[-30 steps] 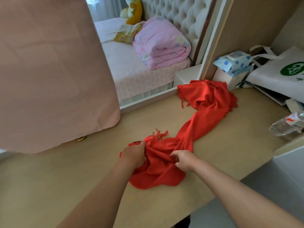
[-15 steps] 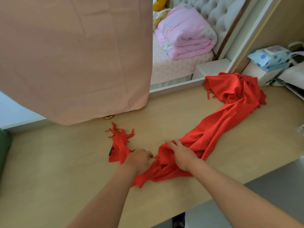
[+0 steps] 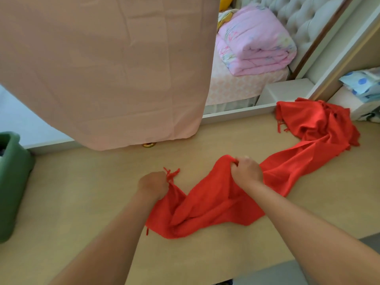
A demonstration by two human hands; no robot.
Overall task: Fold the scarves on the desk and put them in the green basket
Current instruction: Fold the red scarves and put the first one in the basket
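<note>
Red scarf [image 3: 216, 204] lies strung across the table [image 3: 82, 202], far end heaped at the right rear, near end bunched between the arms. Left hand [image 3: 153, 185] fisted on the fringed end, right hand [image 3: 246, 171] gripping a raised fold further along. Green basket [image 3: 12, 182] sits at the table's left edge, well apart from the scarf; pink cloth [image 3: 102, 68] hangs behind.

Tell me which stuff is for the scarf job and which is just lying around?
For the job: red scarf, green basket, desk, left hand and right hand, both gripping the scarf.
Just lying about: hanging pink cloth, folded pink quilt, blue spotted pack.
</note>
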